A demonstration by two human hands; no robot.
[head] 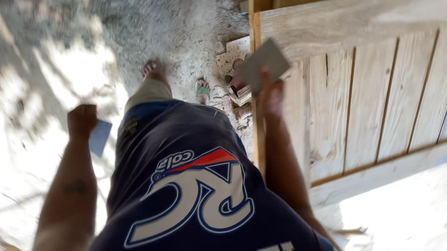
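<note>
Closest to the camera, a dark blue sleeveless jersey with a large white emblem [198, 192] fills the lower middle and hides the person's waist and most of the legs. Left hand [82, 121], low at the left side: grip clenched into a fist around a small pale blue-grey flat sheet [100, 137]; only one corner and edge stick out below the fingers. Right hand [270, 95], raised further out: grip pinching the lower edge of a grey square flat sheet [264, 63], which stands tilted, one corner up, in front of the weathered plank wooden panel [382, 100].

Handling, judged: both sheets look thin, light and fairly stiff, probably abrasive paper or card. They should bend before they break and not slip; an edge pinch holds them well.

Beyond the hands: one bare foot [154, 71] and a green-strapped sandal [202, 91] on sunlit sandy ground [55, 51]. A heap of small offcuts [236, 89] lies at the panel's foot.

Hard to make out: motion blur softens everything. The surface texture of either sheet is unreadable. The panel is cut off at the top and right. The far ground is washed out by glare.
</note>
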